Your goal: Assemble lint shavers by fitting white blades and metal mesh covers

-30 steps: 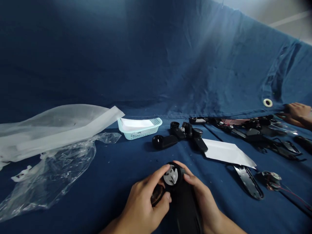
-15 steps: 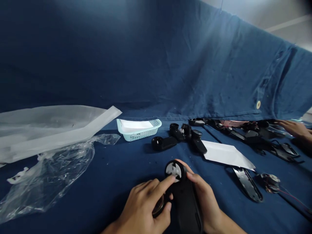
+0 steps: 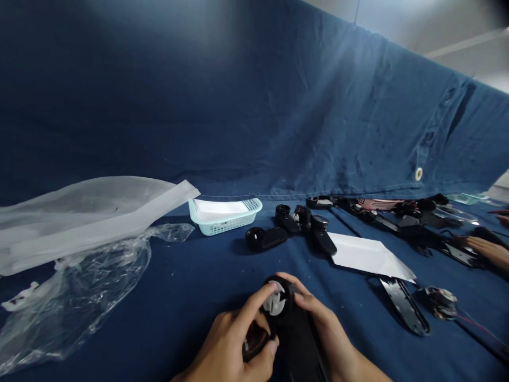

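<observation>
Tiny marks on the dark round cap [image 3: 254, 344] are too small to read. The left hand [image 3: 228, 342] pinches it, one finger on the grey disc [image 3: 275, 304]. The right hand [image 3: 331, 330] grips the black handle [image 3: 296, 342], bottom middle, long way up-left, round end up.

Hung across the upper frame, a blue fabric curtain [image 3: 222, 95] with a pale ring [image 3: 415, 174] toward the right edge. At left, a translucent plastic sheet [image 3: 99, 228] behind a crumpled clear plastic bag [image 3: 105, 289], and just right of the sheet's tip, near centre, a mint-green perforated basket [image 3: 228, 226] with white paper [image 3: 220, 208] inside. Right of centre, a creased white sheet [image 3: 366, 253], with a pink basket [image 3: 377, 205] beyond, partly hidden among dark parts.
</observation>
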Tool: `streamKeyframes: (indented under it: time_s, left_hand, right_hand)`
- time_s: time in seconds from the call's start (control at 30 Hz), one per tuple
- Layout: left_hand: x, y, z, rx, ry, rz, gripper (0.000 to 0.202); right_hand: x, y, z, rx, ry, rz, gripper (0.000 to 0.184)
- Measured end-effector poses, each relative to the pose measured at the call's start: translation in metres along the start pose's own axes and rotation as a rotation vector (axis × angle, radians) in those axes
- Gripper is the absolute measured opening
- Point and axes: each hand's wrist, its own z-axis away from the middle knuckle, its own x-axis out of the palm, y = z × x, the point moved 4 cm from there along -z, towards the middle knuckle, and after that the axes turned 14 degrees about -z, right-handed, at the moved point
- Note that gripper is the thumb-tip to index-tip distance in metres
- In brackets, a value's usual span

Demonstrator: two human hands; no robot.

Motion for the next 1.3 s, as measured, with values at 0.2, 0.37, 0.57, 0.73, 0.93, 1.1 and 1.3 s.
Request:
streamKeyframes:
  time_s: [0.2, 0.37, 0.57, 0.73, 0.93, 1.1, 1.3]
  left_hand:
    - [-0.003, 0.004, -0.001, 0.066, 0.025, -0.039, 0.075]
    - [-0.003, 0.004, 0.001, 0.080, 0.073, -0.076, 0.069]
    - [-0.002, 0.002, 0.001, 0.090, 0.061, -0.149, 0.066]
    - [-0.002, -0.001, -0.001, 0.058, 0.017, -0.180, 0.063]
    - [0.000, -0.005, 0.001, 0.019, 0.022, -0.118, 0.070]
    - [-0.004, 0.001, -0.001, 0.007, -0.016, 0.021, 0.072]
    - [-0.006, 0.006, -0.001, -0.032, -0.030, 0.058, 0.061]
  right_hand:
    - [-0.014, -0.005, -0.012, -0.011, -0.081, 0.042, 0.042]
    - [-0.014, -0.005, -0.005, -0.008, -0.074, 0.079, 0.047]
    - [-0.015, -0.012, -0.007, -0.034, -0.047, 0.075, 0.051]
    - [-0.015, -0.016, -0.006, -0.030, -0.044, 0.069, 0.047]
    - [-0.015, -0.012, -0.007, -0.041, -0.049, 0.100, 0.044]
    - [-0.015, -0.010, -0.008, -0.041, -0.030, 0.125, 0.042]
    - [-0.014, -0.008, -0.006, -0.041, -0.017, 0.136, 0.045]
